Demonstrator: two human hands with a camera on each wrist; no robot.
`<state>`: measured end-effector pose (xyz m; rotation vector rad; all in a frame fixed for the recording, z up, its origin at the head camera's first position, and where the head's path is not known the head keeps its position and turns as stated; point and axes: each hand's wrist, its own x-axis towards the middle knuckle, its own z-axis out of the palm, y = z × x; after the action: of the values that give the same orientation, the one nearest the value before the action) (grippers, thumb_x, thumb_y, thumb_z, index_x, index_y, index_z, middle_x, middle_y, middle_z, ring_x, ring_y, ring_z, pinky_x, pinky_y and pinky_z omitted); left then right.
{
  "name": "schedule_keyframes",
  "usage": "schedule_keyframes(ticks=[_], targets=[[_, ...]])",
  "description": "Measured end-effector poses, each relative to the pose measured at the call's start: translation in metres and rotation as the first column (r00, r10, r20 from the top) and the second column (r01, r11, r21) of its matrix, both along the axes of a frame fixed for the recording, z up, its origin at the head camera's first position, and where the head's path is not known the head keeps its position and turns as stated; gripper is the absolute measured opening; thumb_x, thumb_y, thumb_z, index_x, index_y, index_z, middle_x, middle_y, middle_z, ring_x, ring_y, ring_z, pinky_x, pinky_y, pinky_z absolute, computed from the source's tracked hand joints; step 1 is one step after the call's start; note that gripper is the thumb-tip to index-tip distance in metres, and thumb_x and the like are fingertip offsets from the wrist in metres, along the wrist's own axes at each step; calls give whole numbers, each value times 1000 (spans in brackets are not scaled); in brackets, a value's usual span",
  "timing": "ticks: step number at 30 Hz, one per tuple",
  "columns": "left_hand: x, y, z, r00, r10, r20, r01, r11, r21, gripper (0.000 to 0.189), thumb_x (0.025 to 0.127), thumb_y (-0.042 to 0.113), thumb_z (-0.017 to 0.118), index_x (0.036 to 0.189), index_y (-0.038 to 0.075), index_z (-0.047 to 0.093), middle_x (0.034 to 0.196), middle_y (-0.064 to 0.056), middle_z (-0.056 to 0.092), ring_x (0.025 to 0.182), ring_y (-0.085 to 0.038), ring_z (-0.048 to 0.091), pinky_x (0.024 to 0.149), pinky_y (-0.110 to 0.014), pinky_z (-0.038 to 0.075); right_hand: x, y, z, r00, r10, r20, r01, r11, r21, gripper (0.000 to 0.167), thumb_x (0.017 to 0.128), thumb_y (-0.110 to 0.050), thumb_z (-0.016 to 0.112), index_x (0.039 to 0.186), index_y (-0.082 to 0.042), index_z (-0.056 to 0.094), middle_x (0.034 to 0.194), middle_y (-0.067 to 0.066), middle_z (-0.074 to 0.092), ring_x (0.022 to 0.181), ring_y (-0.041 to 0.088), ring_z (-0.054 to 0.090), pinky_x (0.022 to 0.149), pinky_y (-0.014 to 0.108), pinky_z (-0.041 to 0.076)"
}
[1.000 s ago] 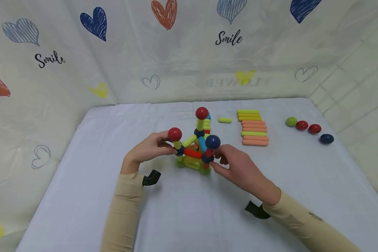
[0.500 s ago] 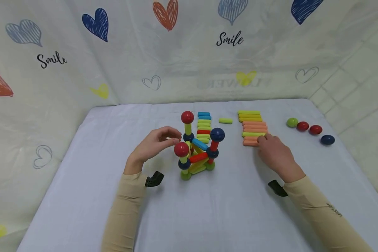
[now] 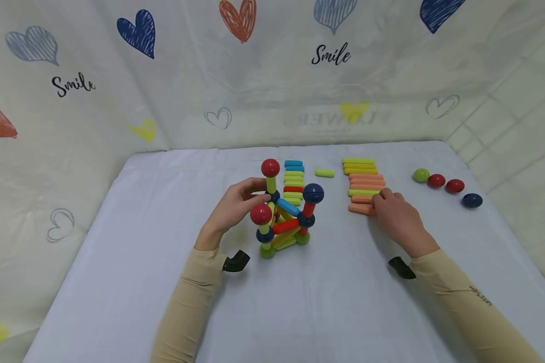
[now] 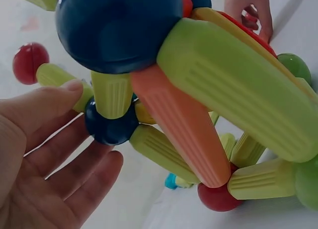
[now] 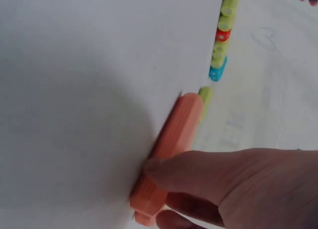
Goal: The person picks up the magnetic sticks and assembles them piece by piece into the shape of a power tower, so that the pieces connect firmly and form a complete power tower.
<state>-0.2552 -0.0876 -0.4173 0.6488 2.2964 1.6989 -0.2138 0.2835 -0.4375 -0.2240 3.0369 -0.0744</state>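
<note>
A toy frame of magnetic sticks and balls (image 3: 286, 226) stands mid-table, with red and dark blue balls topping its posts. At its back left post, my left hand (image 3: 236, 201) holds the joint where a dark blue ball (image 4: 110, 123) meets a green stick (image 4: 59, 80). The thumb lies over the stick; some fingertips are behind the ball. To the right, my right hand (image 3: 399, 222) pinches the nearest orange stick (image 5: 174, 129) of a row between thumb and fingers. That stick is tilted slightly out of line, its right end hidden by the fingers.
Other orange sticks (image 3: 367, 183) and yellow sticks (image 3: 359, 161) lie in the right row. Shorter coloured sticks (image 3: 293, 180) line up behind the frame, beside a lone green stick (image 3: 324, 173). Loose balls (image 3: 436, 181) rest at far right. A printed cloth (image 3: 263, 75) hangs behind.
My right hand left the frame for the orange sticks and turned the nearest one slightly. My left hand let go of the front left post and moved to the back left one. The frame was turned.
</note>
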Motion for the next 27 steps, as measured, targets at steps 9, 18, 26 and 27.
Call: schedule_keyframes(ticks=[9,18,26,27], targets=[[0,3,-1,999,1,-45,-1,1000,-4,32,93,17,68,122,9,61,119,-7,61,110,-25,60,95,-36,52,23,-23,13,968,202,151,-133,917,-376,20,88,-12,71,105,-4,66,83,0,62,75,17,55,69,33,52],[0,2,-1,998,-13,-54,13,1000,2,29,93,14,68,121,10,61,117,-5,62,112,-28,59,96,-37,51,76,-97,38,911,278,304,160,442,-883,45,93,-29,69,125,0,56,105,7,69,95,28,67,83,29,55],[2,2,0,998,-22,-51,22,1000,-6,32,93,15,68,124,9,61,120,-6,62,112,-24,60,98,-38,50,77,-140,36,983,150,104,41,374,-926,34,91,-27,70,118,-6,65,106,5,71,93,16,71,81,28,57],[2,1,0,999,-26,-39,26,1000,-7,34,93,15,68,126,9,61,121,-6,62,113,-24,60,98,-38,49,76,-143,36,985,146,88,26,380,-925,33,91,-26,71,117,-6,65,106,5,71,93,15,71,81,27,57]])
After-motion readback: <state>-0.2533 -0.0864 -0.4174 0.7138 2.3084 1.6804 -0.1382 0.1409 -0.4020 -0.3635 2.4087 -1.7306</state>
